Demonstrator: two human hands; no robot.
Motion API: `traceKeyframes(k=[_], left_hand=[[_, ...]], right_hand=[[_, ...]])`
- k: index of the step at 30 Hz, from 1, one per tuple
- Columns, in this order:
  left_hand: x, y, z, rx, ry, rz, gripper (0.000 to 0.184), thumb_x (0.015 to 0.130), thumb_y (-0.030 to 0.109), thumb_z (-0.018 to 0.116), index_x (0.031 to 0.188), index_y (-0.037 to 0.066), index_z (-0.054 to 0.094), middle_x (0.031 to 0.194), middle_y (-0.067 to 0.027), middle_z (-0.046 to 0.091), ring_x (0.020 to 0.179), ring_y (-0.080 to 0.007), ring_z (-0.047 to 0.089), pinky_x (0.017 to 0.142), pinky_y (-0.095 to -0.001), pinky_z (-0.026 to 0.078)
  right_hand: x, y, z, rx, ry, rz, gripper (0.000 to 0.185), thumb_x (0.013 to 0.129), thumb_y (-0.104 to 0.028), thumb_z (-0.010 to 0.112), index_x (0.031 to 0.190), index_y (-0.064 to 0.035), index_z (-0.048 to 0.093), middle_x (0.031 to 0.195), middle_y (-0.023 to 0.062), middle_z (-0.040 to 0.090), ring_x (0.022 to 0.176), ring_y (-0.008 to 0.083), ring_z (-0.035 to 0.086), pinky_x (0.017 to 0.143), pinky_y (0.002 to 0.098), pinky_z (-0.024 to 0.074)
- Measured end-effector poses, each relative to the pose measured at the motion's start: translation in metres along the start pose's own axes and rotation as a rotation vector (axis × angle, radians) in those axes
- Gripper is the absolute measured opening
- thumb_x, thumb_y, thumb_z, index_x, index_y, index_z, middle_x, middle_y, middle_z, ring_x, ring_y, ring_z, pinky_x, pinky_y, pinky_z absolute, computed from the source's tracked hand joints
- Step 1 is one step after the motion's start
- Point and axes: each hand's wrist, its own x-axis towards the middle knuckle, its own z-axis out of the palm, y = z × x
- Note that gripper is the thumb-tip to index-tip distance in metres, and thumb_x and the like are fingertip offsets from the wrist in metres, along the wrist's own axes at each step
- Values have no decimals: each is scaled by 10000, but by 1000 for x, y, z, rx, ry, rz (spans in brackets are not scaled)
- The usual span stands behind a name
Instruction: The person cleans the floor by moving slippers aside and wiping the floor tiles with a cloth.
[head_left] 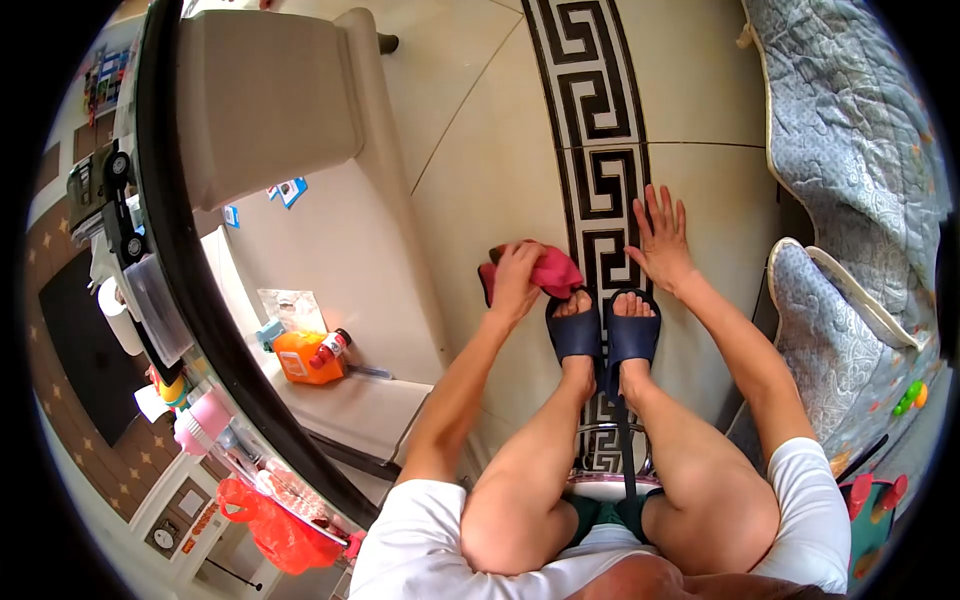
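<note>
Red cloth [560, 272]: lay bunched on the pale floor [470, 190], just left of the dark patterned band [605, 185] and close by the toe of the left slipper [576, 336]. Was clamped under the curled fingers of the left hand [516, 280]. Held the right hand [661, 238] out at the band's right edge, fingers spread apart, gripping nothing; could not tell contact with the tile from a low hover. Risked catching the cloth under the slipper with any rightward sweep, owing to the tight gap. Might also have slipped, by leaning hard onto smooth-looking tile.
</note>
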Motion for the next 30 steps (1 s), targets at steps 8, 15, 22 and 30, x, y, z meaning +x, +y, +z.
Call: traceKeyframes(k=[8, 15, 22, 30], left_hand=[[158, -16, -131, 649, 324, 318, 513, 711, -46, 618, 1185, 150, 604, 1211, -43, 588, 1148, -270, 511, 865, -415, 403], [158, -126, -105, 1189, -137, -309, 586, 870, 110, 571, 1413, -27, 398, 1483, -196, 367, 1349, -410, 350, 1076, -520, 341], [31, -122, -46, 1457, -534, -526, 531, 918, 199, 510, 1379, -57, 453, 1491, -226, 359, 1381, -444, 290, 1106, -557, 288], [-139, -41, 25, 752, -418, -785, 675, 829, 11, 534, 1436, -111, 266, 1503, -307, 242, 1361, -507, 260, 1080, -541, 326]], right_hand=[[1, -2, -1, -49, -6, 13, 930, 852, -498, 610, 1541, -98, 129, 1612, 151, 2, 1482, 371, -33, 1171, 567, -5], [0, -1, -1, -21, 11, -3, 949, 842, -494, 622, 1545, -110, 113, 1613, 145, 16, 1483, 369, -15, 1171, 568, 14], [0, -2, 1, -48, 25, 4, 953, 841, -492, 628, 1547, -115, 111, 1615, 144, 21, 1485, 362, -18, 1171, 559, 20], [-1, -1, 1, -26, 26, -2, 926, 864, -509, 587, 1549, -114, 104, 1615, 146, 26, 1486, 358, -22, 1170, 552, -8]])
